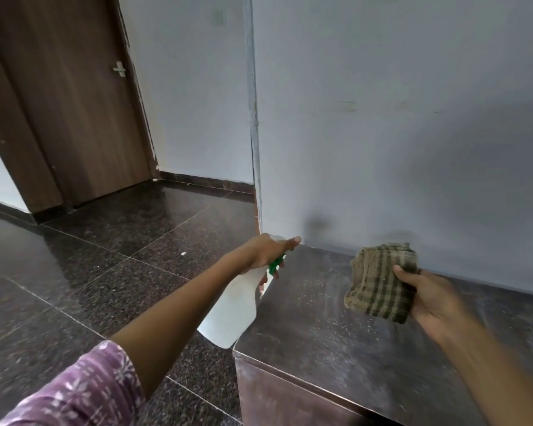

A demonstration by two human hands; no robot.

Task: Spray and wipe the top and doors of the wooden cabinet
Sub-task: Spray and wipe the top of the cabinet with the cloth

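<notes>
You're spraying the cabinet top (336, 339): left hand (266, 252) grips the spray bottle (234, 312), right hand (434, 299) pinches the folded cloth (379, 281); wiping probably comes next.

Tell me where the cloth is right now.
The cloth is folded in the right hand, held above the cabinet top near the wall.
</notes>
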